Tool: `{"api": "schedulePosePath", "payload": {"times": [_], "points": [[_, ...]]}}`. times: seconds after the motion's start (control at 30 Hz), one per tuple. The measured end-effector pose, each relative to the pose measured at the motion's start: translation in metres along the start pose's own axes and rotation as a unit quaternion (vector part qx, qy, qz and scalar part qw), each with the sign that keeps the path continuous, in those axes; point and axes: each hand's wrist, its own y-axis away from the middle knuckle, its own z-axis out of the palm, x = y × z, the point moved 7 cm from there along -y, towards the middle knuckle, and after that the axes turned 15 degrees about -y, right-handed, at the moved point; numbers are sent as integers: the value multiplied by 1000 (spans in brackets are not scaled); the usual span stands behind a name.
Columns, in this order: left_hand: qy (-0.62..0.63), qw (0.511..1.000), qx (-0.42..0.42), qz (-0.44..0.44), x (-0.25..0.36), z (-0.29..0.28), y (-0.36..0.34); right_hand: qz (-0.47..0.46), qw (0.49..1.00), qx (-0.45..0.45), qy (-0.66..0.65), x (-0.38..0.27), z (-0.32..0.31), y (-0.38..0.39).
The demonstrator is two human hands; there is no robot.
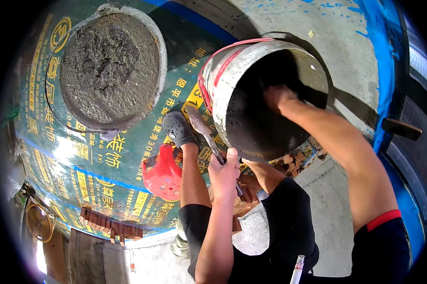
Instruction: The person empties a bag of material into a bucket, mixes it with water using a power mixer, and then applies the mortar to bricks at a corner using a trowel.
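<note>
A large white bucket [324,75] with red trim is tipped over, its mouth facing me and its inside dark. My right hand [278,97] reaches deep into it; its fingers are lost in shadow, so what they hold or touch cannot be made out. Just left of the bucket's mouth, my left hand [224,173] is closed around a trowel [200,122], thumb on top, with the narrow, smeared blade pointing up and left. At the upper left stands a round tub [160,52] full of wet grey mortar [112,66], its surface rough and heaped in the middle.
Green printed sheeting [100,175] covers the floor at left. A red plastic object [164,175] lies by my foot in a grey clog [179,128]. Broken bricks [294,163] lie below the bucket, stacked bricks [112,226] at lower left. A lit cigarette [297,269] shows at the lower edge.
</note>
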Motion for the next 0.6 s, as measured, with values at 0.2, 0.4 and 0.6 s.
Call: {"api": "schedulePosePath", "payload": {"times": [0.2,0.4,0.6], "points": [[-11,1000,-17,3,-2,-2,0,28,937,-33,-345,-19,34,13],[2,1000,-8,4,2,-4,-1,3,885,7,-466,-22,34,11],[-11,1000,-9,10,5,2,1,-80,942,28,-325,-6,10,-12]]}}
